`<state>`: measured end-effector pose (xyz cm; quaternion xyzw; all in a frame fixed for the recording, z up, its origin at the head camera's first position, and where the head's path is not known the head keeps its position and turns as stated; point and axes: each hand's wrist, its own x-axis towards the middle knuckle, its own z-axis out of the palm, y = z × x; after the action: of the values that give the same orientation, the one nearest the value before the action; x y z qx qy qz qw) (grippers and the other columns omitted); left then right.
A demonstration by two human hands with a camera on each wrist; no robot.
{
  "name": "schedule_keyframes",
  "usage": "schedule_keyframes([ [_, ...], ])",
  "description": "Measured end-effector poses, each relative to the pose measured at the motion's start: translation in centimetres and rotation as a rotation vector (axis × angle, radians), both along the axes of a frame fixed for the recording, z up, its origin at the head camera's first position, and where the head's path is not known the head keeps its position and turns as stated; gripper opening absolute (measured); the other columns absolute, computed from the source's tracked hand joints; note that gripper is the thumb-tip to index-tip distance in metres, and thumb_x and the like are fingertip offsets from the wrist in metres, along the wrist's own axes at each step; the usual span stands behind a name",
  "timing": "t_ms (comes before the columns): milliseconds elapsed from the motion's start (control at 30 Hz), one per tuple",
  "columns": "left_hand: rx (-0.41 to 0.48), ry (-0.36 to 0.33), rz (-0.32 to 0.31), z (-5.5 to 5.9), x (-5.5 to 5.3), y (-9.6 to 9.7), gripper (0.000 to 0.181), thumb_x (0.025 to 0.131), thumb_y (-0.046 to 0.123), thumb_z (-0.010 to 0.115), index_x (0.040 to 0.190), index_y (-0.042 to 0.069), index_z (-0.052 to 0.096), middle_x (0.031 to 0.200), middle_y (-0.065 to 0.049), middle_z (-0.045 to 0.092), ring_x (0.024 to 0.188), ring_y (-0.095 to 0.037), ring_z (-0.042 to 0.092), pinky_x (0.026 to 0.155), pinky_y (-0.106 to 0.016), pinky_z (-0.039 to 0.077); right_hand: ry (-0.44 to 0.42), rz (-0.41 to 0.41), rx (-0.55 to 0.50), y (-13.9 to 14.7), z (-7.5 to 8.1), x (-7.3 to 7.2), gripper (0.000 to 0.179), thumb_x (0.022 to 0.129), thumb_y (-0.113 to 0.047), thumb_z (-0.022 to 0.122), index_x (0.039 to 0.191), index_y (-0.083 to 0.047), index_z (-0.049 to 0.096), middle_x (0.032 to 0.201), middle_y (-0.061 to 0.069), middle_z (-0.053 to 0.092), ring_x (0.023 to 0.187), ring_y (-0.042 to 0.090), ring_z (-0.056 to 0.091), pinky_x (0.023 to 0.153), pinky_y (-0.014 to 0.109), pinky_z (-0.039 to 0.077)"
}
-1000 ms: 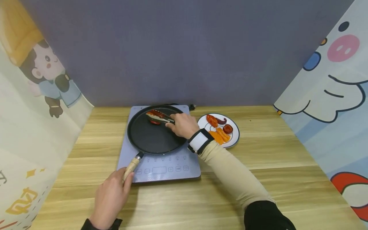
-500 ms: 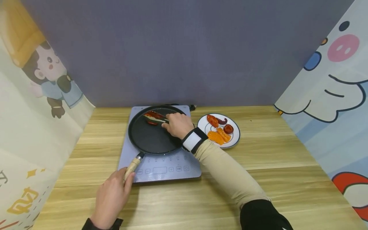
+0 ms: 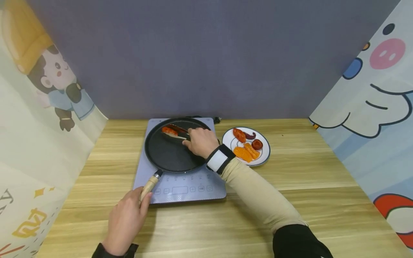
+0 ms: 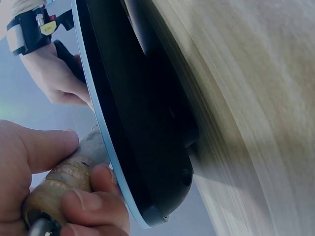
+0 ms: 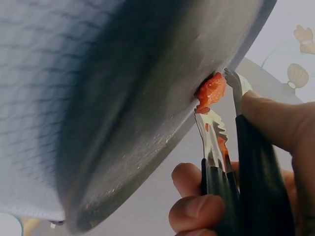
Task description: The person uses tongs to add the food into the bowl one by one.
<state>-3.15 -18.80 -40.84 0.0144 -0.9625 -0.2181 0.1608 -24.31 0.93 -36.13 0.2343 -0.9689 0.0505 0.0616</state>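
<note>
My left hand (image 3: 127, 216) grips the wooden handle (image 3: 150, 185) of a flat black frying pan (image 3: 174, 156), fingers and thumb curled round it in the left wrist view. My right hand (image 3: 202, 142) holds black-handled metal tongs (image 5: 261, 177) over the pan's far side. An orange-red piece of food (image 5: 212, 91) lies on the pan surface between the tong tips, which stand apart on either side of it. Whether both tips touch it, I cannot tell. In the head view, the right hand covers the tong handles.
Under the pan is a pale induction cooktop (image 3: 184, 195) with touch buttons. To its right, a white blue-rimmed plate (image 3: 228, 140) bears orange slices, a red piece, a purple curled piece and a round dark red piece. A grey wall (image 3: 206, 61) rises behind the wooden table (image 3: 300, 168).
The right hand has shifted slightly left with the tongs. The food's orange top now shows between the tong arms, where they covered more of it before. The left hand stays on the handle.
</note>
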Motion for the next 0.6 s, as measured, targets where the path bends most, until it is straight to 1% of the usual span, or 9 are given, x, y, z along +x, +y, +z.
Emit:
schedule_keyframes([
  [200, 0.000, 0.000, -0.004, 0.0, -0.1, 0.0, 0.030, 0.091, 0.021, 0.066, 0.105, -0.005, 0.065, 0.073, -0.009, 0.058, 0.053, -0.017, 0.049, 0.041, -0.033, 0.035, 0.012, 0.016, -0.003, 1.5, 0.1, 0.6, 0.048, 0.089, -0.052, 0.060, 0.121, -0.016, 0.063, 0.102, 0.007, 0.068, 0.081, 0.023, 0.064, 0.060, 0.042, 0.051],
  [300, -0.001, -0.003, -0.003, 0.0, 0.0, 0.0, 0.030, 0.091, 0.022, 0.066, 0.104, -0.005, 0.065, 0.071, -0.008, 0.056, 0.053, -0.016, 0.048, 0.041, -0.032, 0.035, 0.036, 0.029, 0.005, 1.9, 0.0, 1.0, 0.045, 0.090, -0.051, 0.060, 0.118, -0.016, 0.064, 0.098, 0.007, 0.068, 0.079, 0.021, 0.064, 0.057, 0.041, 0.050],
  [433, 0.000, -0.015, -0.002, 0.1, 0.0, 0.0, 0.030, 0.092, 0.022, 0.065, 0.104, -0.005, 0.065, 0.071, -0.007, 0.055, 0.052, -0.016, 0.047, 0.041, -0.032, 0.034, 0.077, 0.027, 0.003, 2.1, -0.1, 1.5, 0.038, 0.090, -0.048, 0.062, 0.109, -0.016, 0.066, 0.091, 0.007, 0.068, 0.076, 0.022, 0.064, 0.054, 0.042, 0.049],
  [600, -0.008, 0.010, -0.002, 0.0, -0.1, 0.1, 0.028, 0.091, 0.021, 0.067, 0.103, -0.005, 0.065, 0.070, -0.007, 0.055, 0.051, -0.016, 0.047, 0.041, -0.032, 0.034, 0.075, 0.004, -0.019, 1.9, -0.2, 1.8, 0.034, 0.090, -0.046, 0.063, 0.101, -0.014, 0.065, 0.086, 0.007, 0.067, 0.074, 0.024, 0.064, 0.054, 0.044, 0.049],
])
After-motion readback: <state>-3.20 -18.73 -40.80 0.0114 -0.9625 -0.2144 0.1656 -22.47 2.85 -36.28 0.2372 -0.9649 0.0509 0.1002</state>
